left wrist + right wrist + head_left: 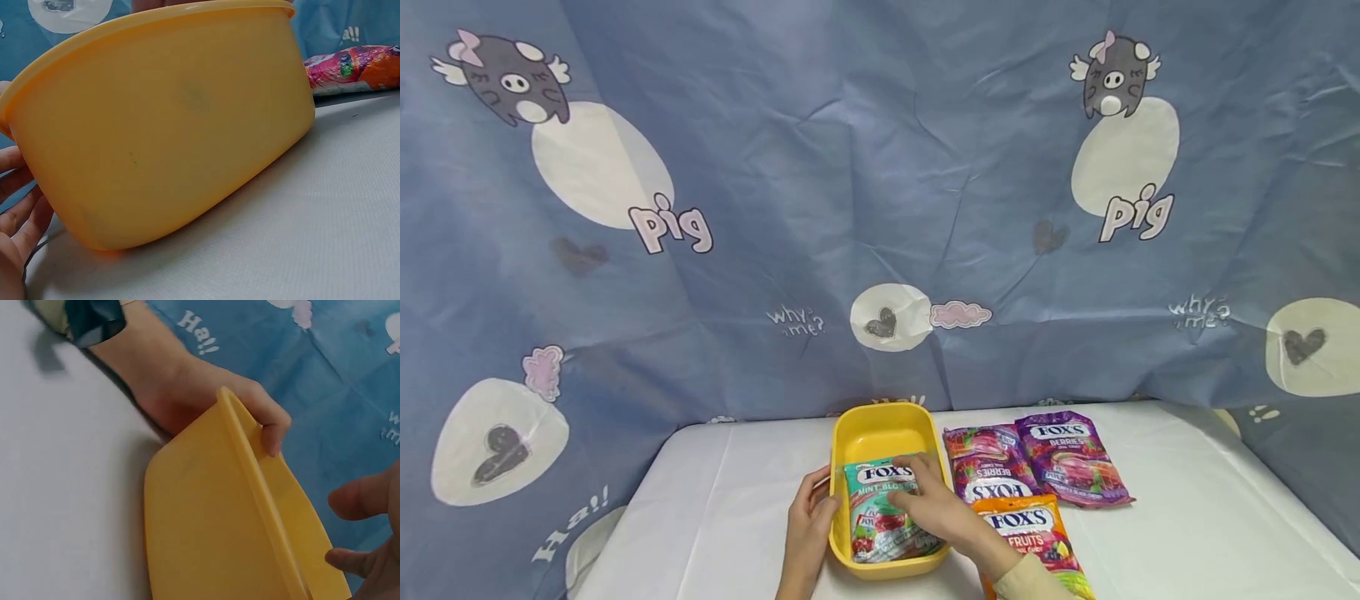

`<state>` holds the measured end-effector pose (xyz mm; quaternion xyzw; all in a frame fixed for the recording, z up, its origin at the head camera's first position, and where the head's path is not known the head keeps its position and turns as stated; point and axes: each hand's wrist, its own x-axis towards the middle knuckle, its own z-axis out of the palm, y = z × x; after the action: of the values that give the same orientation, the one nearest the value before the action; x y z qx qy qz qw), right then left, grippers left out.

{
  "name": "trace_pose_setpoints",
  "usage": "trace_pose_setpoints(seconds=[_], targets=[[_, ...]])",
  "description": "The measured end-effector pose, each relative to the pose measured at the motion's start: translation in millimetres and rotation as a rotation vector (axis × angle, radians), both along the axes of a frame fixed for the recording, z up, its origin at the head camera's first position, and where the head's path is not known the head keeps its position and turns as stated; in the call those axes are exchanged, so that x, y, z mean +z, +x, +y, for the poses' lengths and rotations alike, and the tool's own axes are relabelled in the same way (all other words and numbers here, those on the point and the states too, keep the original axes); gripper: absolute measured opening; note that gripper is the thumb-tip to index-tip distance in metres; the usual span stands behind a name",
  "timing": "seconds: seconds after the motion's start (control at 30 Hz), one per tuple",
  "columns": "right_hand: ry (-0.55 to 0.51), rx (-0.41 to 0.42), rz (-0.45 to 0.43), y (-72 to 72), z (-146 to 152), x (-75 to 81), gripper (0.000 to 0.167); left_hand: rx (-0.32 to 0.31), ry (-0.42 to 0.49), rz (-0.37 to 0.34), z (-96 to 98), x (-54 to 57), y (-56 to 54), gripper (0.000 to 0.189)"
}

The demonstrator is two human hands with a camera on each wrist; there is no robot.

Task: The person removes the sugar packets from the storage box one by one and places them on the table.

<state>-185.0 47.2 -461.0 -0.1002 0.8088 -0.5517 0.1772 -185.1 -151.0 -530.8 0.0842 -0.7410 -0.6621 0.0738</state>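
Note:
A yellow plastic bin (880, 435) stands on the white table. Inside it lies a green candy bag (874, 510) marked FOX'S and MINT, covering the near part of the floor. My left hand (808, 523) holds the bin's left side; in the right wrist view its thumb (271, 434) hooks over the rim, while the left wrist view has its fingers (15, 181) along the outer wall. Reaching in over the right rim, my right hand (942, 507) rests on the candy bag with thumb and fingers spread apart. The palm hides part of the bag.
Right of the bin lie two purple FOX'S berries bags, one nearer (992, 458) and one farther right (1071, 462). An orange FOX'S fruits bag (1037, 542) overlaps the nearer one, beside my right forearm. A blue patterned cloth (880, 208) hangs behind the table.

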Motion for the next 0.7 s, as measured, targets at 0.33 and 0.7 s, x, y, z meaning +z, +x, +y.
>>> trace_pose_setpoints(seconds=[0.33, 0.7], targets=[[-0.04, -0.11, -0.048, -0.3, -10.2, -4.6, 0.043, 0.006, -0.004, 0.021, -3.6, -0.9, 0.3, 0.045], [-0.047, -0.152, 0.044, 4.9, -3.2, -8.2, 0.034, 0.01, -0.006, 0.047, 0.4, -2.8, 1.4, 0.043]])
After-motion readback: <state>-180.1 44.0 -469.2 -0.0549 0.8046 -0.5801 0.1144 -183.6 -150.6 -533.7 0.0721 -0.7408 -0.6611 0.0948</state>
